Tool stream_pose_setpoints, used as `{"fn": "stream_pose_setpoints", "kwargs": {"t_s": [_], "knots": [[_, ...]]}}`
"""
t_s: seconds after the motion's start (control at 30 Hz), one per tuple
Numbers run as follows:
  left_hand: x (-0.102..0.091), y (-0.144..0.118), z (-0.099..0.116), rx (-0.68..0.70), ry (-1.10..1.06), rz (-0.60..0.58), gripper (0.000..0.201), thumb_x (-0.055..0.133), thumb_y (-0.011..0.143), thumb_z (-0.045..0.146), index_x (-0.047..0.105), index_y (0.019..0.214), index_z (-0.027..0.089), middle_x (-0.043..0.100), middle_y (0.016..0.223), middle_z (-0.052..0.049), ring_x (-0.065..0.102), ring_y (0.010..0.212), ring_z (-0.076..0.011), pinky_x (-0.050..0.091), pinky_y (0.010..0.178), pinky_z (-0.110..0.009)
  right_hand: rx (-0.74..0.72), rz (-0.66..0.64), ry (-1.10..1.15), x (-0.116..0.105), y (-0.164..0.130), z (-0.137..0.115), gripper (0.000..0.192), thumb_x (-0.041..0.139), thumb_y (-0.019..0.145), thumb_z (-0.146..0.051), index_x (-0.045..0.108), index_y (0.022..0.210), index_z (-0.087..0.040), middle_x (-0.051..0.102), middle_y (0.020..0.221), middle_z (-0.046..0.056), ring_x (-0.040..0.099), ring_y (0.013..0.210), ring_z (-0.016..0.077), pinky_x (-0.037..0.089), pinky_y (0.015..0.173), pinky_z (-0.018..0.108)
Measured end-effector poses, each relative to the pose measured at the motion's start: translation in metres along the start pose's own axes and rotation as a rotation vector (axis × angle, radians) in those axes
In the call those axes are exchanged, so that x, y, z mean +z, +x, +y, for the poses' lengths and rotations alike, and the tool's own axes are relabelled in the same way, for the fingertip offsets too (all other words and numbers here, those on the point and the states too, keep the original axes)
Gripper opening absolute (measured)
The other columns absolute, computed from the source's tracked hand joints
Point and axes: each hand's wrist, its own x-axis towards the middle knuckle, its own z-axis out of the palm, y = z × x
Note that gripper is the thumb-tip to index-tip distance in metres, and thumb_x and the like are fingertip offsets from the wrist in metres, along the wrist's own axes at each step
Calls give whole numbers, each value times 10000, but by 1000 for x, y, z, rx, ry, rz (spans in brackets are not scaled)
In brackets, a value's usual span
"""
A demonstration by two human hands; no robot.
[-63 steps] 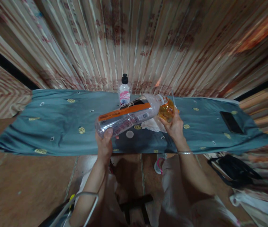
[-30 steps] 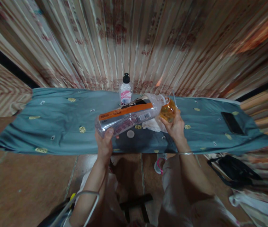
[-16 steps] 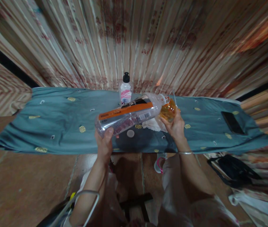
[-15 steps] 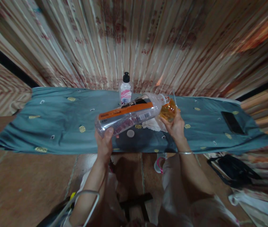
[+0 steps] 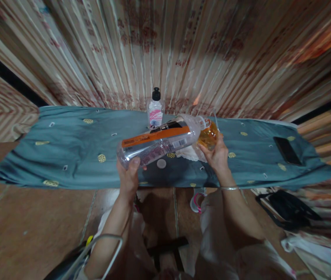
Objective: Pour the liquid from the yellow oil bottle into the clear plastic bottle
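Two containers are in play here, and I'm watching it all through the head cam. The left hand (image 5: 128, 177) has its grip wrapped around the base end of a big clear bottle (image 5: 159, 143) with an orange label, held nearly flat and tipped so its mouth points right. The right hand (image 5: 218, 154) is closed around a small amber jar (image 5: 208, 134), held up just off the bench (image 5: 66, 155) with its opening right at the bottle's mouth; the two look like they're touching, or close to it. A thin stick or straw (image 5: 215, 121) pokes up out of the jar.

As for progress, my read is that the pour is well along. The big bottle looks mostly see-through and near empty, while the jar glows orange and seems pretty full. I can't actually see a stream between them, so I can't say whether liquid is moving right now. What's left, I'd guess, is tipping the bottle back and setting both down.

Around them: a white crumpled cloth (image 5: 187, 153) lies on the teal cover under the hands, with a small white cap (image 5: 161, 163) just near of it. A small pump bottle (image 5: 155, 111) stands at the far edge, and a dark phone (image 5: 287, 150) lies well off to the right.
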Motion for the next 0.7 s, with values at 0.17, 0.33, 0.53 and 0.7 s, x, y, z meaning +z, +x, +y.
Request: {"fn": "stream_pose_setpoints", "kwargs": {"t_s": [0.17,0.33,0.53,0.7], "knots": [[1,0,1,9,-15,5,577,923,712,583,739,1147,252,714,951,-40,608,602,-143,494,434,-239,-3,-2,3,-2,-1,-4,773,683,940,-626,482,1534,-172,704,1443,204,714,1310,378,608,1107,556],[-1,-1,1,3,2,-9,600,904,733,604,732,1199,266,727,960,-46,607,593,-146,513,444,-255,-6,-3,-19,-2,-2,-4,764,664,959,-637,497,1532,-159,717,1422,200,730,1281,367,622,1090,538],[-1,-1,2,0,-1,-4,589,906,725,602,734,1173,261,727,945,-40,599,568,-141,513,437,-257,-31,18,-40,0,-2,0,801,656,951,-680,499,1538,-158,715,1432,206,726,1290,375,622,1092,549],[0,-1,3,-8,-10,9,611,922,687,617,741,1148,259,731,952,-45,605,590,-147,493,420,-240,-26,16,-13,-1,-2,-1,796,668,941,-677,510,1518,-152,715,1432,210,730,1285,377,629,1080,541]]}}
